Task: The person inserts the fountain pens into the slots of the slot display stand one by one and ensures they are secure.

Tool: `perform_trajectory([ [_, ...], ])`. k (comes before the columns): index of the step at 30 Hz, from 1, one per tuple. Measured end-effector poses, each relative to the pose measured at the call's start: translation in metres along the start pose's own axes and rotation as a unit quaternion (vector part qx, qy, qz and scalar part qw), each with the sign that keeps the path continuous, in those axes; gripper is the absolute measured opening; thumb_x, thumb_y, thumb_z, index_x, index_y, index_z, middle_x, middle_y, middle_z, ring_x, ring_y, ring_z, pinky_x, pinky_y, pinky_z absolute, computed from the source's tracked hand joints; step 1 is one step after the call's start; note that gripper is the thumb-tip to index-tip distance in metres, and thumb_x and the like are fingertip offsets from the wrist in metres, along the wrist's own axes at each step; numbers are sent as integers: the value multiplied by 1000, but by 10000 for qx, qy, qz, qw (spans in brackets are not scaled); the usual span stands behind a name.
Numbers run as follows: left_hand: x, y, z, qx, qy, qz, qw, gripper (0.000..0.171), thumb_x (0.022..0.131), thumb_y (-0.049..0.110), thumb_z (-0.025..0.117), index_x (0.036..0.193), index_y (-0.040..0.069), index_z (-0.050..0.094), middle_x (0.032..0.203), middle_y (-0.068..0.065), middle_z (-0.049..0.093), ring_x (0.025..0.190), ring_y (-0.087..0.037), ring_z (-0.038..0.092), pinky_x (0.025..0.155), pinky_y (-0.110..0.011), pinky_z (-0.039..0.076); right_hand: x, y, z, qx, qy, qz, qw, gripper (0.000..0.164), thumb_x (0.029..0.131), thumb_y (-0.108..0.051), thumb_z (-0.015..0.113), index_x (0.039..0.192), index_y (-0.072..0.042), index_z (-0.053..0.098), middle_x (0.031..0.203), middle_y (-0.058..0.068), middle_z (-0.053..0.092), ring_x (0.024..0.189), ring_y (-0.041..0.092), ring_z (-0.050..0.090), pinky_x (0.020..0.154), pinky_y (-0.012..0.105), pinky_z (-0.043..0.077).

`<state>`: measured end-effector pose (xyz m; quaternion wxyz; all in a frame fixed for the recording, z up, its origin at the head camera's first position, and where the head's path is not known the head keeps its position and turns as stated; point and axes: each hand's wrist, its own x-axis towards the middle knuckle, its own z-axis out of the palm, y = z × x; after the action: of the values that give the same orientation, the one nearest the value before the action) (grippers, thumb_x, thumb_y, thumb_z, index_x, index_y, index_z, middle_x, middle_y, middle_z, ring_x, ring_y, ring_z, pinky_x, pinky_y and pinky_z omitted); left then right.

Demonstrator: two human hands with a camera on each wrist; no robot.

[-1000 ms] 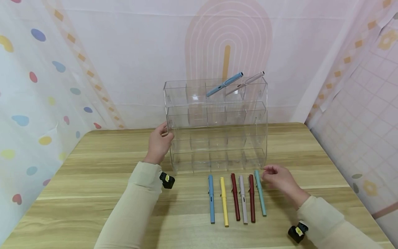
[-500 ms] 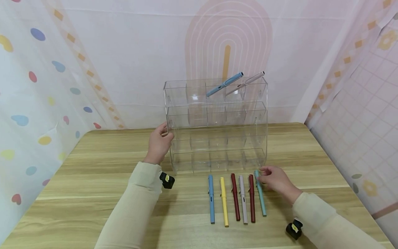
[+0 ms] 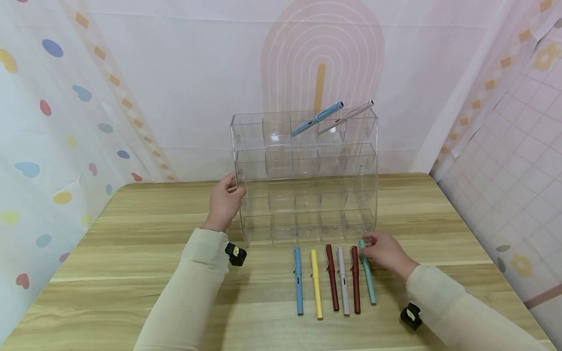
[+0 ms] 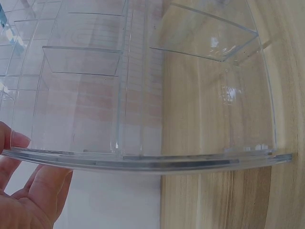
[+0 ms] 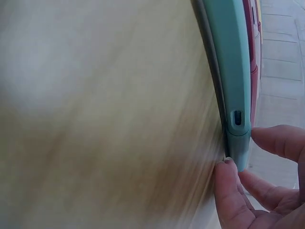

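Observation:
A clear acrylic display rack (image 3: 307, 168) with tiered compartments stands upright on the table. My left hand (image 3: 225, 204) grips its left side panel (image 4: 143, 162), thumb on one face and fingers on the other. At the rack's front right, my right hand (image 3: 386, 251) pinches the capped end of a teal pen (image 3: 369, 280), which lies on the table. In the right wrist view, thumb and fingertips meet either side of the teal pen (image 5: 233, 86). To its left lie a dark red pen (image 3: 355, 280), a lilac pen (image 3: 344, 282), another dark red pen (image 3: 332, 280), a yellow pen (image 3: 316, 285) and a blue pen (image 3: 298, 280).
A blue pen (image 3: 317, 119) and a pale pinkish pen (image 3: 347, 117) lean in the rack's top row. Wood-grain table (image 3: 145, 234) extends to both sides. A patterned curtain (image 3: 197, 73) hangs behind the rack.
My right hand has moved left from beside the teal pen onto its capped end and now pinches it. The left hand and the rack have stayed still.

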<state>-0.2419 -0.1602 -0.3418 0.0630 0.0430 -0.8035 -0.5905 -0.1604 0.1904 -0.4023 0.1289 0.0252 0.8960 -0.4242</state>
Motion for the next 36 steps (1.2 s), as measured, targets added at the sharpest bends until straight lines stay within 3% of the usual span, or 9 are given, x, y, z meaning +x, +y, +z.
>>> perform_trajectory([
  [4,0,-1,0,44,10,23,10000,55,91,0,45,146,9,42,133,-20,48,113,-26,51,67,-17,44,2,-1,0,-163,-61,0,9998,54,83,-8,66,129,15,49,102,20,59,85,23,58,63,32,53],
  [12,-1,0,-1,53,18,37,10000,55,91,0,46,146,8,43,134,-21,48,116,-29,51,71,-19,45,4,-4,3,-350,-58,-60,9994,54,83,-7,64,128,18,48,114,30,59,77,20,58,59,30,51],
  [20,-1,0,-1,106,27,12,9999,56,91,1,46,146,8,42,135,-20,48,120,-29,50,79,-27,47,3,-5,3,-233,25,-25,9997,44,82,-5,64,118,17,54,95,21,62,72,20,59,56,32,54],
  [29,0,-1,1,114,63,56,9999,56,90,0,47,145,7,43,135,-21,49,119,-29,50,75,-23,46,-4,-4,-6,324,110,32,9994,39,82,-5,59,116,12,55,97,18,62,71,19,58,58,34,54],
  [36,-1,-1,0,179,106,36,9998,57,90,0,46,146,7,42,135,-19,49,121,-31,50,82,-29,47,-9,-6,-17,445,270,-5,9986,38,85,-8,58,118,11,53,101,20,58,74,20,59,62,35,55],
])
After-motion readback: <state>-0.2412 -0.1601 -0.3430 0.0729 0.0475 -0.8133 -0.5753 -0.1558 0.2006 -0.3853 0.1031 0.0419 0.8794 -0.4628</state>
